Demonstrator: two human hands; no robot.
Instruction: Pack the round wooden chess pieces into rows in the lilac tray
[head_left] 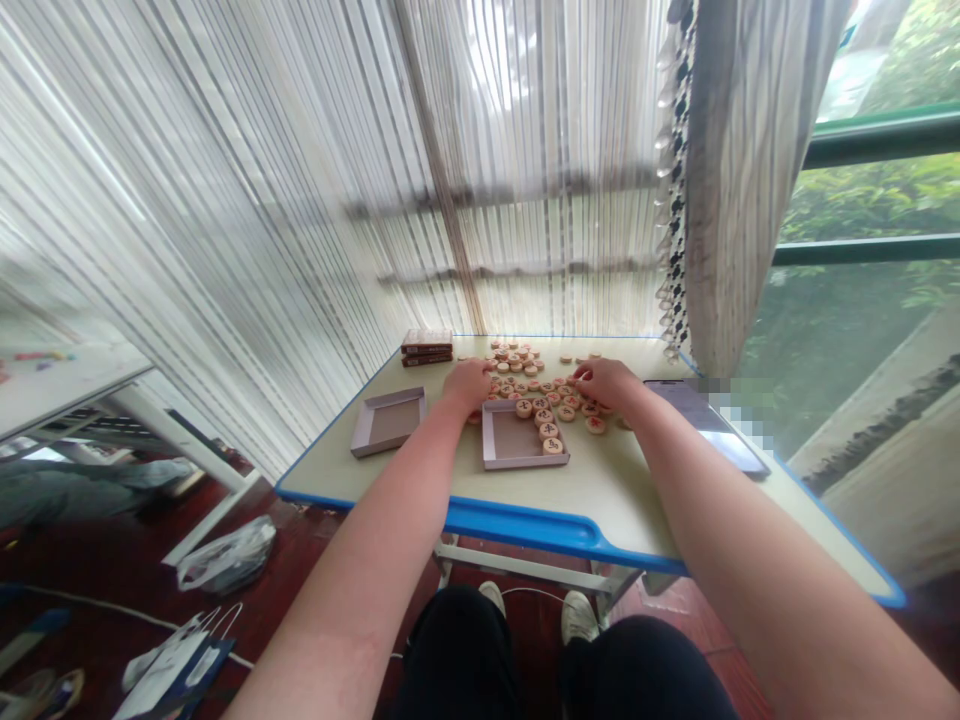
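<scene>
Round wooden pieces with red or black characters [595, 425] lie scattered over the middle and back of the pale table. An open shallow box [514, 435] stands in front of them, with several pieces along its right side and top edge. My left hand [470, 384] is at the left edge of the loose pieces, behind the box; its fingertips are too small to read. On the right, my right hand [600, 380] has its thumb and fingers brought together at a piece among the others; what lies between them is hard to make out.
An empty box lid [388, 420] lies on the left of the table [592, 500]. Small stacked boxes [427, 346] stand at the back left. A tablet or phone [705, 425] lies at the right, partly behind my right forearm. A blue rim edges the table.
</scene>
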